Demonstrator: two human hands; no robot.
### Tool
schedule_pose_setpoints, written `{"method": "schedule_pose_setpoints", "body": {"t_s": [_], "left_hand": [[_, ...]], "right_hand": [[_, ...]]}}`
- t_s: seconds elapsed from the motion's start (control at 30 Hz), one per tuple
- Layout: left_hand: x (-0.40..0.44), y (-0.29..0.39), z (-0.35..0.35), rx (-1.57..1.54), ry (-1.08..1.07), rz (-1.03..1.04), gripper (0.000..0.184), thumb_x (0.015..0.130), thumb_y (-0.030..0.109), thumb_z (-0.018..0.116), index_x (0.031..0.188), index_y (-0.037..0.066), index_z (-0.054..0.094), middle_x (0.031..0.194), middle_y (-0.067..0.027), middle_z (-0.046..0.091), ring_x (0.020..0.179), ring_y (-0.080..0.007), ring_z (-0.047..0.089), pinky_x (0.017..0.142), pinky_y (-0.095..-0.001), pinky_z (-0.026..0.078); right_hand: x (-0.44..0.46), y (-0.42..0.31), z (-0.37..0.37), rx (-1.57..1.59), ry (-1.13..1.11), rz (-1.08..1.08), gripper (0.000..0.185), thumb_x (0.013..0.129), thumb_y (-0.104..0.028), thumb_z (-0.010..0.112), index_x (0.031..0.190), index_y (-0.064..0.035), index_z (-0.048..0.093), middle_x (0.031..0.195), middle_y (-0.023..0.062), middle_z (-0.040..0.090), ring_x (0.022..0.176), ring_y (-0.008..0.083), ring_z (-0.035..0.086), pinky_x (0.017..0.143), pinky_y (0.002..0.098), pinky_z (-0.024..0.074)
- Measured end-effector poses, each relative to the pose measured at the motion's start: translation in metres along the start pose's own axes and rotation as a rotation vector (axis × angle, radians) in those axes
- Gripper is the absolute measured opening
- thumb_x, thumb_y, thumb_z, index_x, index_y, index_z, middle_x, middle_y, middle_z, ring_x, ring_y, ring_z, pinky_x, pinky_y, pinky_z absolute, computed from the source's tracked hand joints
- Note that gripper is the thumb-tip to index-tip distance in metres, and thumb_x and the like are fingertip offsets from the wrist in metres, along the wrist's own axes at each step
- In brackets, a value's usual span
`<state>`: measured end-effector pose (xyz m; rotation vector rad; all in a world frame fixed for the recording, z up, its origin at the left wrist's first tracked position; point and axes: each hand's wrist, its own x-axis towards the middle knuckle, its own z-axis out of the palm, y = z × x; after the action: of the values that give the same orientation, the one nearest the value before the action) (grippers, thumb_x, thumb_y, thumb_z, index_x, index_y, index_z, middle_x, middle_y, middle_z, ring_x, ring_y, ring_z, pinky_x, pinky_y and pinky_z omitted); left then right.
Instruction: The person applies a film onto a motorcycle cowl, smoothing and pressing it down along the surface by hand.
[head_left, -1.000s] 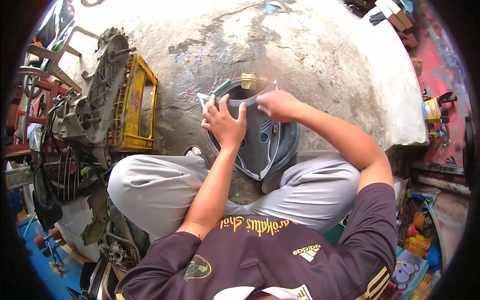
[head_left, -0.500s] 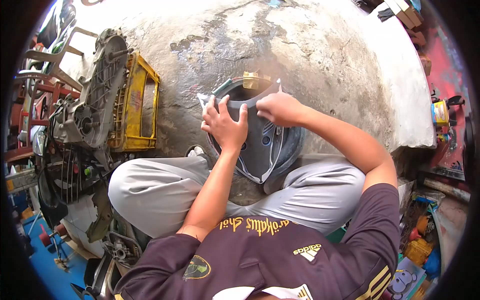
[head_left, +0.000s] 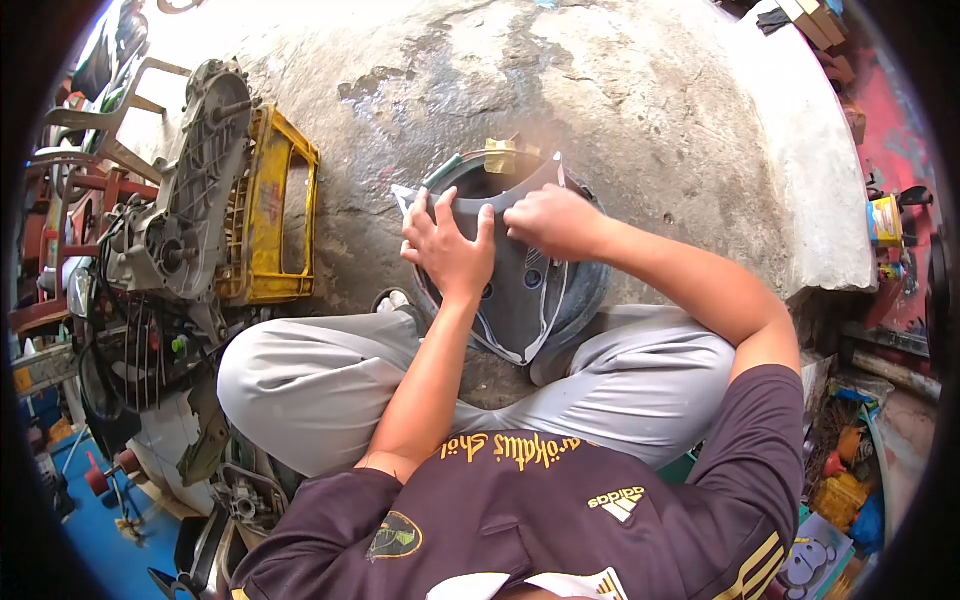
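Note:
A dark grey V-shaped plastic panel (head_left: 512,290), like a scooter fairing piece with pale edges, leans over a round black tub (head_left: 590,285) between my legs. My left hand (head_left: 452,245) lies on the panel's left side, fingers spread. On the upper right of the panel presses my right hand (head_left: 556,222), its fingers curled closed. Whatever is under those fingers, if anything, is hidden. At the tub's far rim sit a yellowish piece (head_left: 499,157) and a green stick-like piece (head_left: 442,172).
A yellow crate (head_left: 268,210) stands to the left, beside a metal engine casing (head_left: 200,190). Wet patches mark the concrete floor (head_left: 660,130). On the right are a raised pale ledge (head_left: 820,190) and a heap of assorted items (head_left: 845,470).
My right hand has shifted slightly left and down across the panel. My left hand stays in about the same place.

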<state>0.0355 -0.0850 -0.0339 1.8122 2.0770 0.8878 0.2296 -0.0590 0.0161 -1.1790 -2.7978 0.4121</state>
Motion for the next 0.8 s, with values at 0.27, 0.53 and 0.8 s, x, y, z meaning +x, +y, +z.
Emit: {"method": "schedule_pose_setpoints", "body": {"t_s": [0.27, 0.53, 0.8], "left_hand": [[0.001, 0.000, 0.000, -0.017, -0.005, -0.011, 0.060, 0.088, 0.055, 0.074, 0.136, 0.019, 0.066, 0.155, -0.0133, 0.048, 0.148, -0.0360, 0.035, 0.115, -0.0636, 0.024], [0.000, -0.002, 0.001, 0.000, -0.001, 0.003, 0.061, 0.087, 0.055, 0.075, 0.135, 0.019, 0.065, 0.155, -0.0124, 0.047, 0.147, -0.0361, 0.035, 0.114, -0.0612, 0.024], [0.000, 0.000, 0.000, 0.009, 0.029, 0.021, 0.059, 0.088, 0.056, 0.073, 0.133, 0.019, 0.067, 0.153, -0.0122, 0.049, 0.146, -0.0355, 0.037, 0.113, -0.0621, 0.025]], "right_hand": [[0.003, 0.029, -0.015, 0.010, 0.114, 0.210, 0.018, 0.098, -0.025, 0.065, 0.092, -0.0080, 0.066, 0.089, 0.0132, 0.073, 0.091, 0.0350, 0.073, 0.081, 0.0495, 0.0548], [0.006, -0.014, 0.006, 0.076, -0.041, -0.066, 0.019, 0.091, -0.020, 0.065, 0.107, -0.0109, 0.064, 0.090, 0.0099, 0.073, 0.091, 0.0301, 0.073, 0.080, 0.0443, 0.0521], [0.003, 0.035, -0.022, 0.119, 0.151, 0.407, 0.021, 0.099, -0.025, 0.065, 0.092, -0.0058, 0.061, 0.089, 0.0193, 0.069, 0.088, 0.0455, 0.067, 0.076, 0.0565, 0.0517]]}}
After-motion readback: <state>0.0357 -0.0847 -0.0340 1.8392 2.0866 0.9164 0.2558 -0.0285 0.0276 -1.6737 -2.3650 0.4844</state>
